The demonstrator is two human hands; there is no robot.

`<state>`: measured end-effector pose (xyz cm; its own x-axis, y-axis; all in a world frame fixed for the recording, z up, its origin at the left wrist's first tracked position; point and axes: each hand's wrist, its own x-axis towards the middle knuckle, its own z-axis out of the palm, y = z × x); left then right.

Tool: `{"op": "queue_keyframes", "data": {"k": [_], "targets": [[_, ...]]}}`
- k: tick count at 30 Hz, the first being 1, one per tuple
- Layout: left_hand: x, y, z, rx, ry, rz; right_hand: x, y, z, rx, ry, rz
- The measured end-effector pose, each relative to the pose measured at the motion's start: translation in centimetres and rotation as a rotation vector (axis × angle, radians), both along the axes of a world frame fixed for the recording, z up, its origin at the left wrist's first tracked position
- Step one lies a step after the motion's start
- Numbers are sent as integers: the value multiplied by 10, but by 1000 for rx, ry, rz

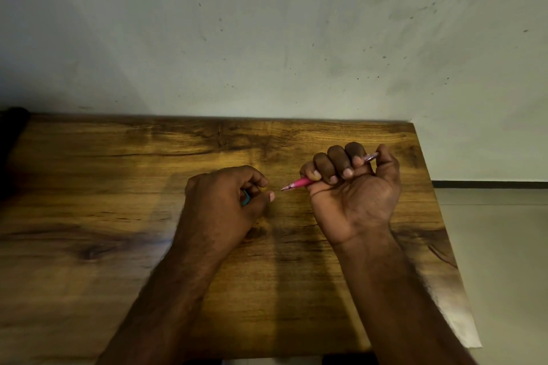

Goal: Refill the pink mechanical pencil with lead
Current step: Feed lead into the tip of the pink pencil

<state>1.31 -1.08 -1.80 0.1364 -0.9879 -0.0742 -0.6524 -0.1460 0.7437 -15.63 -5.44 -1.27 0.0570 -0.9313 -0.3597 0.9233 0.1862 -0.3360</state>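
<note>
My right hand (pixel 353 187) is closed in a fist around the pink mechanical pencil (pixel 298 183). The pencil lies across my palm, its metal tip pointing left and its pale rear end sticking out by my thumb. My left hand (pixel 225 195) sits just left of the tip, fingers curled around a small teal object (pixel 245 198) that is mostly hidden. Its thumb and forefinger are pinched together a short gap from the pencil tip. Any lead between them is too thin to see.
A wooden table (pixel 118 201) carries both forearms. Its right edge (pixel 444 231) drops to a pale floor. A stained grey wall (pixel 267 38) rises right behind the table's far edge.
</note>
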Motion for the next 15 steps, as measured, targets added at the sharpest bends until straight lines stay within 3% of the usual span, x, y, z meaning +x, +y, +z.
{"op": "queue_keyframes", "data": {"k": [15], "targets": [[0, 0, 0, 11, 13, 9, 1, 0, 1, 14, 20, -1]]}}
